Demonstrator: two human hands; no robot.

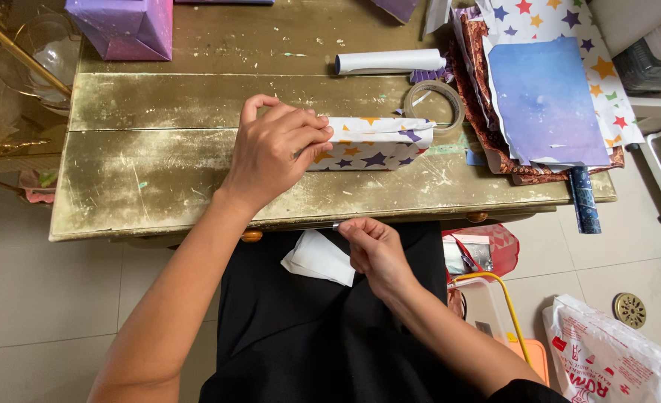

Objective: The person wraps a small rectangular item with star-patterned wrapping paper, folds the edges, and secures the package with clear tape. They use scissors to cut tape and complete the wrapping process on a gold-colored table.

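Looks like a home, prob. a living rm or spare corner used for gift wrapping: worn gold-painted wooden table (159, 179) w/ round drawer knobs on a pale tiled floor (39, 298), not a shop counter. Table edge is crowded w/ household craft bits, i.e. loose wrapping-paper sheets (547, 97) in star & blue-sky prints, a white paper roll (390, 61), a clear tape roll (435, 104) & a purple wrapped box (125, 26). Domestic clutter around too: plastic shopping bag (606, 358) on the floor, storage bins (495, 306) by the table, glassware (43, 52) on a side stand.
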